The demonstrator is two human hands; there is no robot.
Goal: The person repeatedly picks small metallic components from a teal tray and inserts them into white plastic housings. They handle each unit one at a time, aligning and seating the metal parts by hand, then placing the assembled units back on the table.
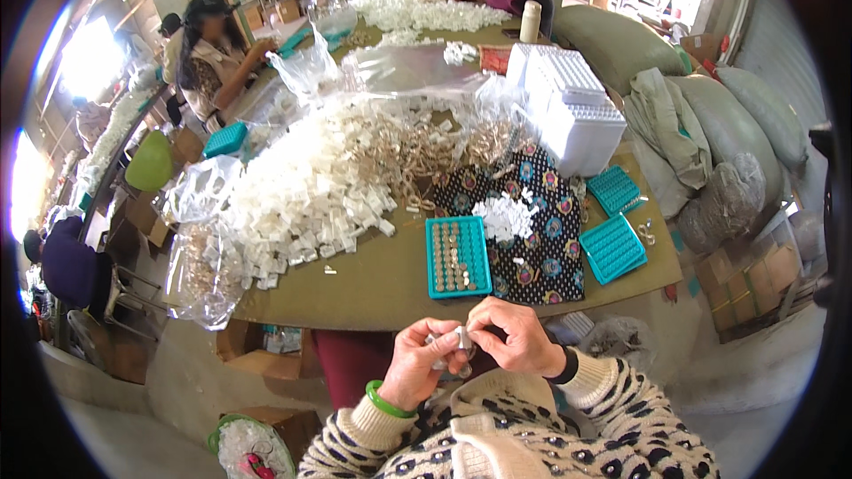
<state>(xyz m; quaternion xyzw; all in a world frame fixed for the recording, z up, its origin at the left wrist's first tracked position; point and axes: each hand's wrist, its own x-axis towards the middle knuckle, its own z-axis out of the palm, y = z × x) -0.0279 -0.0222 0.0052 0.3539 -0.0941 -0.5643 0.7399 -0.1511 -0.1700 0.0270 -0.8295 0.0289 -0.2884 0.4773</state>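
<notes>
In front of my body, my left hand (421, 362) is closed around a small white piece (462, 337) with something shiny and metallic below it. The fingertips of my right hand (513, 339) pinch at the same spot, and what they hold is too small to make out. Just beyond my hands, a teal tray (459, 257) lies on the table with rows of round metallic pieces in part of its slots. To its right, a pile of small white pieces (506, 216) rests on a dark patterned cloth (546, 257).
A large heap of white plastic pieces (302, 177) covers the table's left, with gold-coloured metal parts (417, 155) beside it. Teal trays (612, 248) lie at the right edge, below stacked white trays (568, 115). Full sacks (741, 115) stand farther right. Other people (213, 62) sit or lean nearby.
</notes>
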